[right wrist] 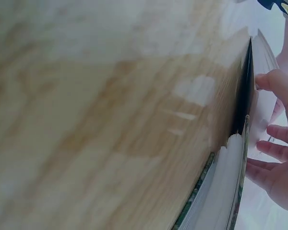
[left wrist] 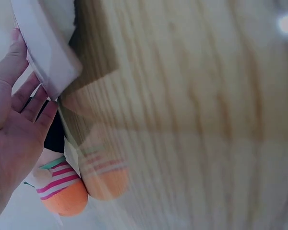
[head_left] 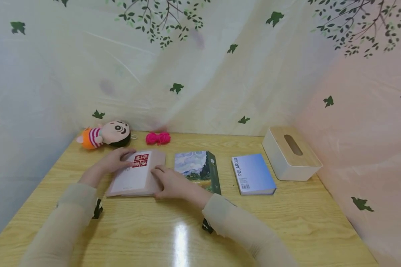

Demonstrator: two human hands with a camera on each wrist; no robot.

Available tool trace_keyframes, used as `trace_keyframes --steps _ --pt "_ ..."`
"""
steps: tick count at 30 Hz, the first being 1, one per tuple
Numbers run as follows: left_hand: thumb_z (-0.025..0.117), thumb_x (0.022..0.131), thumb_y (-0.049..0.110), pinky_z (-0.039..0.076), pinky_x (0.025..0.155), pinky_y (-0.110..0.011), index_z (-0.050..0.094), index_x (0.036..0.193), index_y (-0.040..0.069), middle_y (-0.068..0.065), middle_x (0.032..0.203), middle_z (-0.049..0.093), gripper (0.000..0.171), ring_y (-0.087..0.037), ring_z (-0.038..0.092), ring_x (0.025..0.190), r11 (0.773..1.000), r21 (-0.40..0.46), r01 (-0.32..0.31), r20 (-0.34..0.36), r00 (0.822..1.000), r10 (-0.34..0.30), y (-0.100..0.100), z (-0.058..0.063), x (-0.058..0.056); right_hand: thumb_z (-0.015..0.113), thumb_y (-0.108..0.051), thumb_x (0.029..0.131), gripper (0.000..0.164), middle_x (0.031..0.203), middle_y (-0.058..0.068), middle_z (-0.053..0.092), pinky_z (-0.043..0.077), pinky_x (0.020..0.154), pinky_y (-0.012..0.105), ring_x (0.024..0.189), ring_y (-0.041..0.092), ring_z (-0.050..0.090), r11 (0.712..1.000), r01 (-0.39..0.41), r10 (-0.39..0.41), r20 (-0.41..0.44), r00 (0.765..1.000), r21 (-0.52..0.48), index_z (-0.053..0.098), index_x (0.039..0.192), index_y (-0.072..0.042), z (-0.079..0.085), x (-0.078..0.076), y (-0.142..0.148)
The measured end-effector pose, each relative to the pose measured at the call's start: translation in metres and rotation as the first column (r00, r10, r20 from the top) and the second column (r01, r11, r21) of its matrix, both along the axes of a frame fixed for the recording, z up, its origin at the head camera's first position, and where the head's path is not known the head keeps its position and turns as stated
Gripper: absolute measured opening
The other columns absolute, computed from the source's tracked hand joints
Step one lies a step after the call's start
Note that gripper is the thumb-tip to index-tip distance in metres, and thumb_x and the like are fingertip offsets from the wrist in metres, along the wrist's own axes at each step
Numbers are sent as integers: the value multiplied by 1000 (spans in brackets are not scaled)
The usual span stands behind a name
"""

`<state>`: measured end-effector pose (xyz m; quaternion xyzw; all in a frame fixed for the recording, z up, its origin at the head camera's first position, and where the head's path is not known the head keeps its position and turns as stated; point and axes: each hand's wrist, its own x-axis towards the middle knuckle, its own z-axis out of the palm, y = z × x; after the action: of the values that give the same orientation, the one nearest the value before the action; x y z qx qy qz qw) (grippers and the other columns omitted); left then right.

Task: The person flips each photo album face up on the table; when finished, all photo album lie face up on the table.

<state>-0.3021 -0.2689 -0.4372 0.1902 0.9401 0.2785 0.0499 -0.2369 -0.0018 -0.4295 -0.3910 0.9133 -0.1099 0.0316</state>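
Note:
A pale pink book [head_left: 133,181] with red characters on its cover lies at the left of the table. My left hand [head_left: 115,160] holds its left side, thumb over the cover and fingers along the edge. That grip on the book [left wrist: 53,62] also shows in the left wrist view. My right hand [head_left: 177,184] is at the book's right side, its fingertips on the cover and the thumb by the near corner. In the right wrist view the right hand [right wrist: 283,148] has extended, spread fingers. Next to it is a landscape-covered book [head_left: 194,167], partly hidden by my right hand.
A blue Polaroid box [head_left: 254,174] lies to the right, beside a white tissue box [head_left: 290,154] with a wooden lid. At the back left are a plush doll [head_left: 103,135] and pink yarn [head_left: 158,138]. A leaf-patterned curtain [head_left: 207,104] borders the wooden table [head_left: 137,230].

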Motion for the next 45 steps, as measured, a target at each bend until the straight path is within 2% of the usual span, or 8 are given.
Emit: trace_keyframes --steps 10,19,24,28,31,36,45 --pt "69 77 27 32 98 -52 46 128 3 -19 129 46 61 -37 39 119 1000 15 26 22 999 -26 -3 0 0 68 -47 71 71 135 5 38 36 100 26 119 18 42 997 -10 8 -22 1000 -79 44 128 -12 2 3 12" --pt "70 75 27 35 96 -52 46 128 3 -19 126 48 63 -37 43 116 997 58 55 39 998 -57 8 11 5 68 -44 73 60 129 3 40 42 92 22 111 14 47 981 -16 15 -9 1000 -193 51 122 -13 11 10 22" --pt "70 76 27 34 97 -51 45 129 4 -17 123 51 63 -35 46 114 995 86 53 60 997 -58 9 13 5 66 -45 74 59 126 2 42 45 88 22 108 13 48 976 -25 14 -56 998 -216 50 121 -14 15 12 23" --pt "69 76 26 35 95 -51 44 130 5 -18 123 51 63 -36 47 112 989 139 58 74 995 -69 10 13 6 66 -46 74 58 125 2 44 46 86 23 107 14 50 969 -33 11 -91 996 -246 51 119 -14 21 14 24" --pt "70 76 26 37 94 -51 46 128 4 -19 122 52 61 -36 49 109 979 194 65 64 995 -79 13 14 6 67 -45 73 56 123 1 46 46 85 21 106 13 50 956 -51 18 -117 993 -288 53 118 -14 26 15 24" --pt "69 77 30 39 91 -52 47 126 3 -18 119 54 60 -35 51 108 972 222 80 24 996 -88 19 15 3 68 -45 73 54 120 1 47 45 85 17 104 11 50 939 -98 45 -163 986 -331 55 115 -12 32 17 26" --pt "70 75 34 40 90 -51 49 124 8 -13 116 56 59 -31 52 108 956 283 75 27 996 -86 30 25 3 66 -46 75 53 120 0 47 44 86 17 105 9 49 933 -120 58 -187 981 -339 57 114 -13 42 24 25"
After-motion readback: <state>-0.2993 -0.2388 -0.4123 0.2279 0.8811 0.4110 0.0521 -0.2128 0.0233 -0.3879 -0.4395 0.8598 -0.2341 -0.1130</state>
